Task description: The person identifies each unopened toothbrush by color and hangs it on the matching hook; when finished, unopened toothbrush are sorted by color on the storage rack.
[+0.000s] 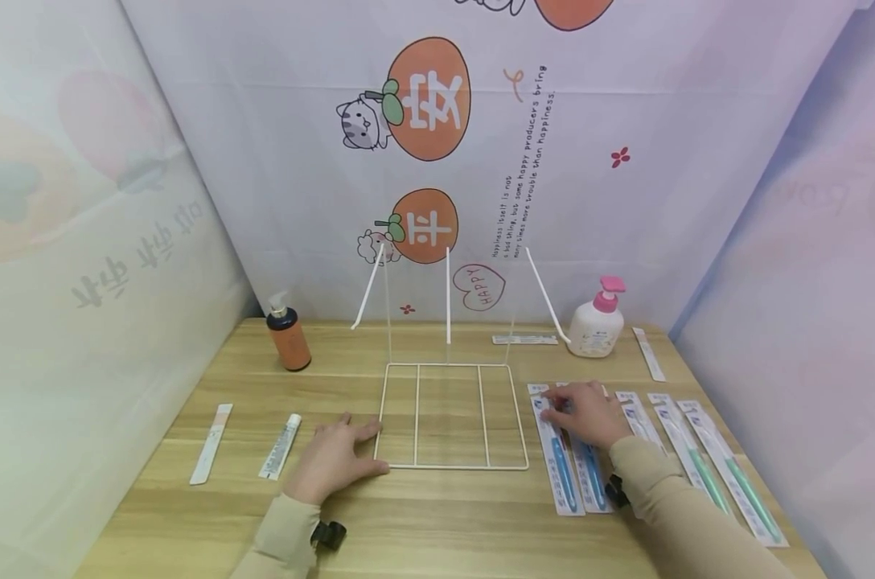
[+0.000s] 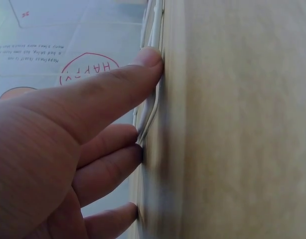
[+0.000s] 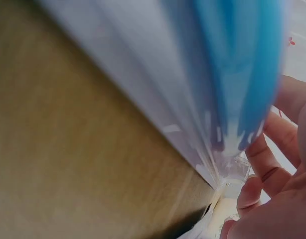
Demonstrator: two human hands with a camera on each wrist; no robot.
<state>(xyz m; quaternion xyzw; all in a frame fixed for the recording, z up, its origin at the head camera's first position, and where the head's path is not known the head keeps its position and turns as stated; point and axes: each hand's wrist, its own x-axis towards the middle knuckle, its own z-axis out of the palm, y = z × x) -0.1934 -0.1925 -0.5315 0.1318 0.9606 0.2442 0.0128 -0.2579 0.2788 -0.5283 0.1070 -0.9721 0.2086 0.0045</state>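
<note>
In the head view my left hand (image 1: 332,458) is at the front left corner of a white wire rack (image 1: 452,466) with upright arms. The left wrist view shows its extended thumb (image 2: 110,89) touching the white wire, with the other fingers spread below along the table edge of the rack. My right hand (image 1: 589,412) is over the upper part of the leftmost packaged blue toothbrush (image 1: 560,466), thumb and forefinger apart. A second packaged blue toothbrush (image 1: 593,474) lies partly hidden under that hand. In the right wrist view, bent fingers (image 3: 265,164) are beside a clear blister with a blue handle (image 3: 242,74).
More packaged toothbrushes, some with green handles (image 1: 752,498), lie at right. A white pump bottle (image 1: 595,330) with pink top and an orange pump bottle (image 1: 289,344) stand behind. A toothpaste tube (image 1: 281,446) and slim white packets (image 1: 211,446) lie on the wooden table.
</note>
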